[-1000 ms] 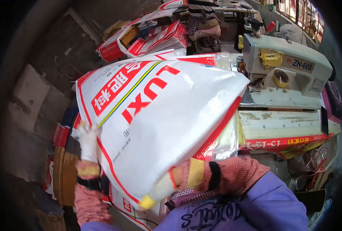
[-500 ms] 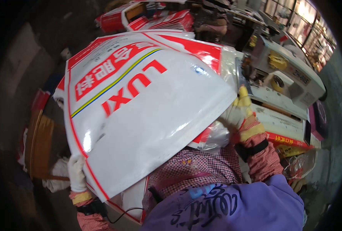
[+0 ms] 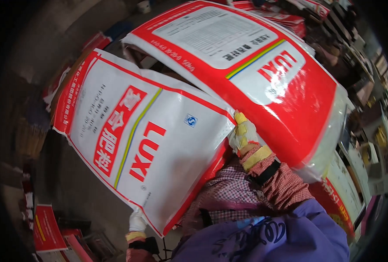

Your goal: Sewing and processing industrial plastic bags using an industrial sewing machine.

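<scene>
A flat white-and-red printed woven sack (image 3: 167,148) with a blue-and-yellow stripe hangs stretched between my hands, in front of my checked apron (image 3: 229,187). My left hand (image 3: 137,221), in a white glove, grips its near left edge; the fingers are partly hidden by the sack. At the right corner, my right hand (image 3: 243,135) is closed on the edge, its glove wrapped with yellow tape at the fingers. Beyond the held sack lies a red-and-white printed sack (image 3: 307,118), with a clear plastic liner (image 3: 333,135) sticking out at its right end.
A sewing machine (image 3: 370,153) on a pale worktable (image 3: 344,179) stands at the right. More folded red-and-white sacks (image 3: 285,22) are piled at the back. Low on the left, a red printed sheet (image 3: 49,227) lies beside other flat items. A dark floor (image 3: 98,205) shows at the left.
My view has turned left. The held sack has swung away to the left of the worktable, uncovering the red-and-white sack there. Both hands still grip the held sack.
</scene>
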`<state>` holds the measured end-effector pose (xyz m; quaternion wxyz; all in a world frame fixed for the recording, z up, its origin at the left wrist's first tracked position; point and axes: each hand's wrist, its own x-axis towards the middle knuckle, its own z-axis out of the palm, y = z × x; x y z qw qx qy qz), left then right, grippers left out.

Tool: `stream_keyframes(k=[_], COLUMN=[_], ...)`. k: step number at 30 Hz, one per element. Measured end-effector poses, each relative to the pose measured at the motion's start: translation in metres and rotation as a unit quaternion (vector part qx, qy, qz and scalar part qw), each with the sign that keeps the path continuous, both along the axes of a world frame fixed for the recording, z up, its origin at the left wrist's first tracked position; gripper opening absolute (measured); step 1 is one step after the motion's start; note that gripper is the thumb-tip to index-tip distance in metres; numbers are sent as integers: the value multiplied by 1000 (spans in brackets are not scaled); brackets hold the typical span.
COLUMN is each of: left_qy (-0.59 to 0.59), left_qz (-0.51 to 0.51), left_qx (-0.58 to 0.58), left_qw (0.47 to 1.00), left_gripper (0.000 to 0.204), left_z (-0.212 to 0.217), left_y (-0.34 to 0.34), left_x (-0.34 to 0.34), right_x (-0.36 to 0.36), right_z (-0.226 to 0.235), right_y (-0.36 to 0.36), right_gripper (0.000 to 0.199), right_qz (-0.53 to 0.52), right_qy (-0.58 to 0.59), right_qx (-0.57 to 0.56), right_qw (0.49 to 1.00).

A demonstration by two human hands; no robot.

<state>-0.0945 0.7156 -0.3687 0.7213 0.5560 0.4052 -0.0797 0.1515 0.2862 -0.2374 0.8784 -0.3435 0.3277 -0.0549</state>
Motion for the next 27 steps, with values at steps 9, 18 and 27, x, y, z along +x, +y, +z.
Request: stream_keyframes(k=[9,18,27], left_qy=[115,188,40], left_qz=[-552,-648,-456], left_qx=[603,649,522], left_qw=[564,351,719], left_gripper=[13,21,40], left_z=[-44,-59,98], left_y=[24,-12,-51], left_x=[5,48,177], right_x=[14,42,-80], right_z=[-48,-88,-108], right_y=[-7,-7,-57], right_gripper=[23,23,25], right_qz=[101,133,61], right_qy=[15,3,-27], right_qx=[47,71,84], right_qw=[994,989,994])
